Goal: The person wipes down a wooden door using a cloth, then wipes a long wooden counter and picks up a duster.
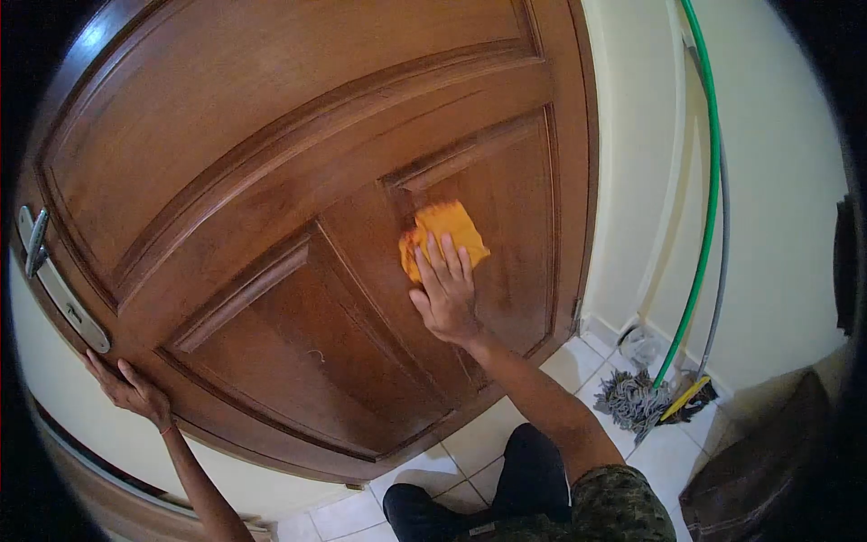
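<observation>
A brown wooden door with raised panels fills much of the view. My right hand lies with its fingers spread on an orange cloth, pressing it flat against the upper part of the right lower panel. At the door's left edge, my left hand rests with its fingers apart, just below the metal lock plate and its handle. Nothing shows in the left hand.
A grey mop head with a green pole leans in the right corner, beside a yellow object. White floor tiles lie below. A dark brown object stands at the lower right.
</observation>
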`<state>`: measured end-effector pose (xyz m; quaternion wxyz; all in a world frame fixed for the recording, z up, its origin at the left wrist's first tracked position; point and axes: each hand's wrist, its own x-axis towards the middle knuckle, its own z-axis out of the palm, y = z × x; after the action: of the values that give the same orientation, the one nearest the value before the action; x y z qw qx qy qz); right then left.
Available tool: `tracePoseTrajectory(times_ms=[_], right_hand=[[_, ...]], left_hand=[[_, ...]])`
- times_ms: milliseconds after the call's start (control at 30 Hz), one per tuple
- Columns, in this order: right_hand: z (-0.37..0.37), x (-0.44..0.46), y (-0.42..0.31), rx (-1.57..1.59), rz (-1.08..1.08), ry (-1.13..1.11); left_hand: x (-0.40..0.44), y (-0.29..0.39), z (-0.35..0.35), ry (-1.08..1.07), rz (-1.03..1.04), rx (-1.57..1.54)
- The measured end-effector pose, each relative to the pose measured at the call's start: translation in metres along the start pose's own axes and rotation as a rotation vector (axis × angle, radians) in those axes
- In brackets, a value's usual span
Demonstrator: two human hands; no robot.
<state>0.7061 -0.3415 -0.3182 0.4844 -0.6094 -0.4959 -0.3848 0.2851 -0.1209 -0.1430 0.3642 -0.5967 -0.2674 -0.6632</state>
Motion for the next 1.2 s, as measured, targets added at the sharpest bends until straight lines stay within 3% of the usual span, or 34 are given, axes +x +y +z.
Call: tracePoseTrajectory(times_ms=[167, 300, 367, 400, 467, 533, 600, 667, 733, 767, 800, 900, 1033, 1200], right_hand=[[0.014, -0.05, 0.021, -0.107, -0.035, -0.077], [-0.011, 0.022, 0.019, -0.081, -0.035, -0.103], [-0.016, 0.057, 0.032, -0.053, 0.083, 0.146], [-0.018, 0.068, 0.041, -0.053, 0.079, 0.149], [-0.022, 0.08, 0.056, -0.05, 0.344, 0.395], [-0.019, 0.072, 0.049, -0.141, 0.295, 0.368], [-0.022, 0.058, 0.039, -0.197, -0.111, 0.02], [-0.026, 0.063, 0.057, -0.188, -0.103, 0.025], [-0.026, 0.071, 0.085, -0.05, 0.311, 0.356], [-0.025, 0.073, 0.091, -0.133, 0.413, 0.446], [-0.027, 0.073, 0.088, -0.135, 0.413, 0.453], [-0.04, 0.067, 0.07, -0.142, 0.072, 0.133], [-0.044, 0.079, 0.115, -0.136, 0.237, 0.369], [-0.057, 0.075, 0.134, -0.141, 0.303, 0.354]], left_hand=[[-0.001, -0.001, 0.001, 0.011, -0.011, -0.027], [0.0, -0.003, 0.002, 0.012, 0.008, -0.026], [-0.001, -0.006, 0.002, -0.002, 0.002, 0.004], [-0.001, -0.003, 0.002, 0.003, 0.0, 0.005], [0.001, 0.004, 0.0, 0.024, 0.004, -0.037], [0.002, 0.002, -0.001, 0.025, 0.012, -0.028], [0.001, 0.001, 0.001, 0.029, 0.017, -0.028], [0.0, 0.0, 0.0, 0.011, 0.014, -0.024], [-0.002, -0.004, 0.002, 0.02, 0.01, -0.022], [-0.003, -0.005, 0.002, 0.016, 0.01, -0.021], [-0.002, -0.004, 0.002, 0.017, 0.012, -0.022], [0.001, 0.002, 0.001, 0.024, 0.016, -0.007], [-0.001, -0.004, 0.005, 0.028, 0.011, -0.011], [0.0, 0.0, 0.004, 0.022, 0.014, -0.032]])
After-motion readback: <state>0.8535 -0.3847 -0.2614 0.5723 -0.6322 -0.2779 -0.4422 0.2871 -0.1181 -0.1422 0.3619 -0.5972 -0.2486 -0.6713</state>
